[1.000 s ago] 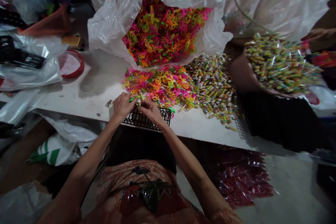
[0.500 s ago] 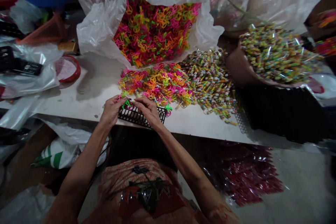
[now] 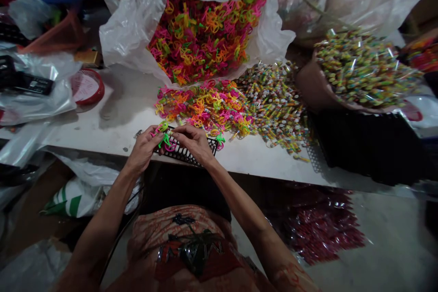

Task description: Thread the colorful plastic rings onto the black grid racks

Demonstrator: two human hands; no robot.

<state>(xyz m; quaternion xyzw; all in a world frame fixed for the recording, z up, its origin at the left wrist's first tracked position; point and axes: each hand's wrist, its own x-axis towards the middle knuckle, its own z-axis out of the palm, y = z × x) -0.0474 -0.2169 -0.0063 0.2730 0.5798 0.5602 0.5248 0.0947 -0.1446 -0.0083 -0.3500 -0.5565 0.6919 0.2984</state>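
At the table's near edge, my left hand (image 3: 144,147) is closed, its thumb and fingers pinching a small lime-green plastic piece (image 3: 163,126). My right hand (image 3: 195,142) is closed too, fingertips together on a small pale piece too small to name, touching or very near the left hand's piece. Beneath both hands lies a black plastic grid (image 3: 181,154) with rows of holes, partly covered by the right hand. A green plastic piece (image 3: 166,140) and a pink one lie at its left end, and another green piece (image 3: 220,138) at its right end.
Behind the hands spreads a pile of bright plastic pieces (image 3: 201,105), beside a heap of small printed tubes (image 3: 273,105). An open plastic bag (image 3: 126,41) holds more pieces. To the right are a full tub (image 3: 308,80) and a black stack (image 3: 369,146); tape (image 3: 99,91) lies left.
The lime-green piece now shows more plainly above my left fingers, which have shifted slightly. My right fingertips stay close to it. The whole view has moved a little.
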